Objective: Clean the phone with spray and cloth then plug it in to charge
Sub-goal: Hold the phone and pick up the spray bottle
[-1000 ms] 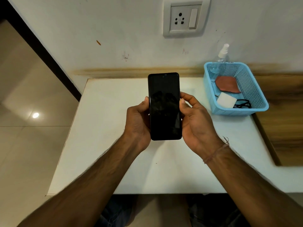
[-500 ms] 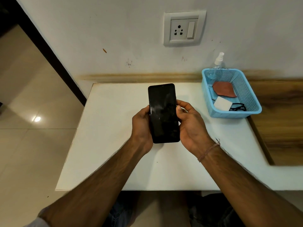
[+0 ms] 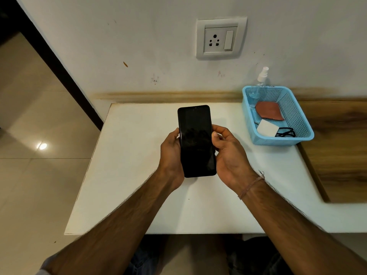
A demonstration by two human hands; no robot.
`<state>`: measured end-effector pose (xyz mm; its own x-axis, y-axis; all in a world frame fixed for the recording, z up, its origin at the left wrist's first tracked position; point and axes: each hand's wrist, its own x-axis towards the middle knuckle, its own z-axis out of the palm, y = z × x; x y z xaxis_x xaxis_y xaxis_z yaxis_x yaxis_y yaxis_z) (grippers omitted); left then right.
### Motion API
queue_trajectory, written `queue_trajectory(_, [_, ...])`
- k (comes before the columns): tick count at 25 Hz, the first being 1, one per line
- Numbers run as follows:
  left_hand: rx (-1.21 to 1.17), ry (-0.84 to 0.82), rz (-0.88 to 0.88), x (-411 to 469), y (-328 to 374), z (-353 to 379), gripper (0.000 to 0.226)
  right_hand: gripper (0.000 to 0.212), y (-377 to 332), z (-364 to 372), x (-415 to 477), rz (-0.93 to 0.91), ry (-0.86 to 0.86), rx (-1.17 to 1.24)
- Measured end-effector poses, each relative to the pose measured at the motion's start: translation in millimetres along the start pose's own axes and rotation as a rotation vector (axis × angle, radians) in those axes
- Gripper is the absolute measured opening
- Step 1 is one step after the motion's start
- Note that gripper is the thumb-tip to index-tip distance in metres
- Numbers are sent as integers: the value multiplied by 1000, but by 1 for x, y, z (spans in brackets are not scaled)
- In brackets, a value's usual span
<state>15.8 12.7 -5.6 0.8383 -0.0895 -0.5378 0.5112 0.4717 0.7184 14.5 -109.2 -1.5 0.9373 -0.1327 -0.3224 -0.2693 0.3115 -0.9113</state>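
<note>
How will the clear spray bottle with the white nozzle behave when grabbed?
Clear plastic spray bottle is tall and narrow, so probably tips if nudged. See-through and slim, likely light. It stands in a corner of the blue perforated plastic basket, whose walls may steady it.

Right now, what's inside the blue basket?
Basket holds a spray bottle in its far corner, a brown cloth, a white charger and a black cable. Anything under cloth or charger is hidden.

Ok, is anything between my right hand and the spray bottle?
Nothing visible does: only bare white tabletop lies between the right hand, which grips the phone, and the blue basket holding the spray bottle.
</note>
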Motion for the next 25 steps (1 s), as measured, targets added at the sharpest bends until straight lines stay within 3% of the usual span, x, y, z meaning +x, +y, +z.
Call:
queue_trajectory(8, [-18,-46,6,5,-3,-11,62,21,5,2,-2,78,-58,40])
queue_trajectory(12, [-65,-98,9,7,-2,-3,63,18,-12,-18,13,-312,82,-365])
queue_trajectory(16, [-98,-156,-10,2,2,-1,64,27,-65,-52,69,-656,459,-534])
queue_trajectory(18, [-87,-160,-15,-1,4,-1,64,41,-88,-68,106,-624,560,-692])
queue_trajectory(21, [-103,-166,-25,-2,6,0,64,62,-96,-81,151,-510,534,-962])
queue_trajectory(25, [-99,-169,-27,0,6,-2,65,55,-92,-85,176,-495,468,-1024])
